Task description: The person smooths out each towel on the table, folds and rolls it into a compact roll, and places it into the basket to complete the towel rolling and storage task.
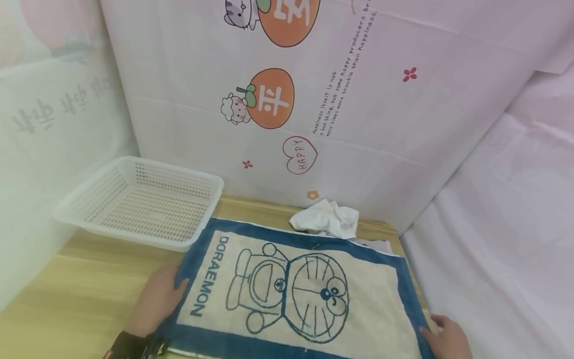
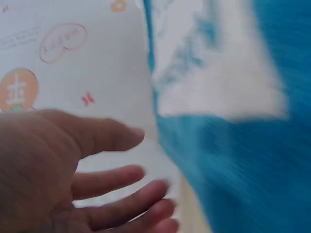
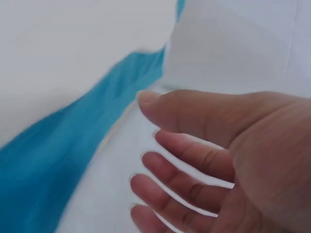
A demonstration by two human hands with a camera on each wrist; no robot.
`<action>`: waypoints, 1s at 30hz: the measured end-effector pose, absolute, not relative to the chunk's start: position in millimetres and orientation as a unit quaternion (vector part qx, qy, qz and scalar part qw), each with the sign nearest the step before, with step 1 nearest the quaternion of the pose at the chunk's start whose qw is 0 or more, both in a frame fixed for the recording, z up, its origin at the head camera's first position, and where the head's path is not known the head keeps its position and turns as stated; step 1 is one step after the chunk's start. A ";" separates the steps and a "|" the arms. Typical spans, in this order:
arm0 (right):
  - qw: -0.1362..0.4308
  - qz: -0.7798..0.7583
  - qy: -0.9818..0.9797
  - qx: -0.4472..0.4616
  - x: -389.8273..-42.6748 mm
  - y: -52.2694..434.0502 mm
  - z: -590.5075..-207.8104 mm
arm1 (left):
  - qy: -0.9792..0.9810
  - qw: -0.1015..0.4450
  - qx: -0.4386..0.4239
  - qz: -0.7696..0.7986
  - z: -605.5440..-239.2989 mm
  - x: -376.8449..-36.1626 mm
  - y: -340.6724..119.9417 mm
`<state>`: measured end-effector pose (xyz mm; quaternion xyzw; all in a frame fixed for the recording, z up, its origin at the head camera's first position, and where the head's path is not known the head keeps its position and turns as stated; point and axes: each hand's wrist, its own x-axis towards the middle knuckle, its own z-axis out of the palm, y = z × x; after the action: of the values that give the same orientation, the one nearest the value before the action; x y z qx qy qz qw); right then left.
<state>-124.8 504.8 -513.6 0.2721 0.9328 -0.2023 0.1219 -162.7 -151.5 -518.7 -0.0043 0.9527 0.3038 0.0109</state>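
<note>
Blue edging on the towel [image 1: 296,294] runs right by my left hand [image 1: 159,299], at the towel's left end. In the left wrist view my thumb stands away from my fingers, which are slightly spread and gently bent; I cannot tell whether they touch the towel. A black band [image 1: 130,344] circles that wrist. At the towel's right end is my right hand [image 1: 448,339], its thumb apart from the other fingers, which curve loosely with small gaps between them. The thumb tip is close by the blue edge, and contact there I cannot make out.

The towel lies spread out on the table [image 1: 98,279] between my hands. Its cream middle carries blue letters reading DORAEMON at the left end and a cartoon figure on its side, head toward the right. By the towel's far left corner sits a white basket [image 1: 134,237]. A crumpled white cloth [image 1: 325,219] rests against the towel's far edge, right of centre. Beyond the towel rises a printed backdrop [image 1: 188,139] with orange fruit, small flowers and a heart reading HAPPY.
</note>
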 end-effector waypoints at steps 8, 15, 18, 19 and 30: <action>0.036 -0.168 0.979 0.109 -202.6 474.9 -489.5 | 0.944 0.014 0.136 0.301 -502.8 -209.3 -114.5; -0.039 -0.208 0.977 -0.006 -253.4 452.0 -517.7 | 0.937 -0.027 0.180 0.300 -527.2 -271.9 -102.6; -0.050 -0.209 0.976 -0.023 -271.4 448.2 -528.4 | 0.933 -0.050 0.189 0.303 -534.5 -299.0 -98.2; -0.047 -0.205 0.977 -0.026 -276.0 448.0 -531.4 | 0.932 -0.060 0.195 0.298 -536.6 -307.5 -96.8; -0.032 -0.184 0.982 -0.001 -295.4 456.5 -550.2 | 0.947 -0.041 0.174 0.268 -547.1 -355.4 -87.0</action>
<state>-295.4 456.5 -550.2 -0.0012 0.9824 -0.1840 -0.0316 -355.4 -87.0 -547.1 0.1736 0.9469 0.2675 -0.0412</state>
